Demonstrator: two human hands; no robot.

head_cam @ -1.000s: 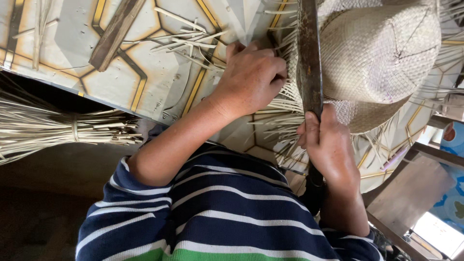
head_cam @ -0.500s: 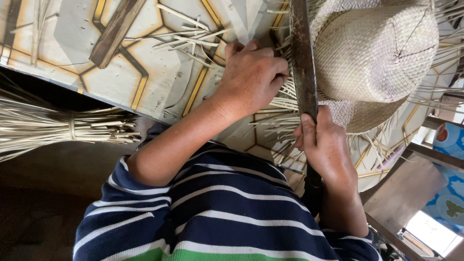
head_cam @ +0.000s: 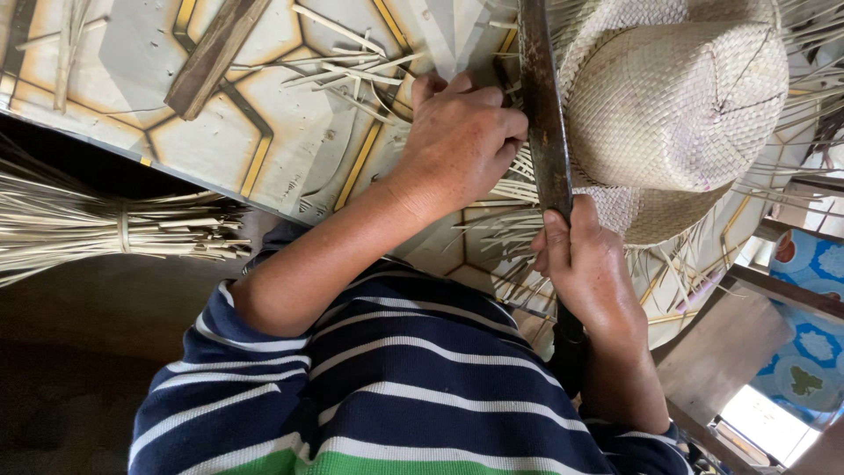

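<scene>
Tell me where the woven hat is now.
In the head view, the hat lies at the upper right, against the dark blade, just above the right hand.

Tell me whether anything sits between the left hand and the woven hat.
The long dark bar, gripped by the right hand, runs between the left hand and the crown of the woven hat. The left fingers rest against the bar, over loose straw strands.

The woven straw hat point(head_cam: 677, 105) is being cut off by the top edge; beside it, the dark blade's point(head_cam: 543, 114) lower end is being hidden by the right hand point(head_cam: 585, 264).
</scene>
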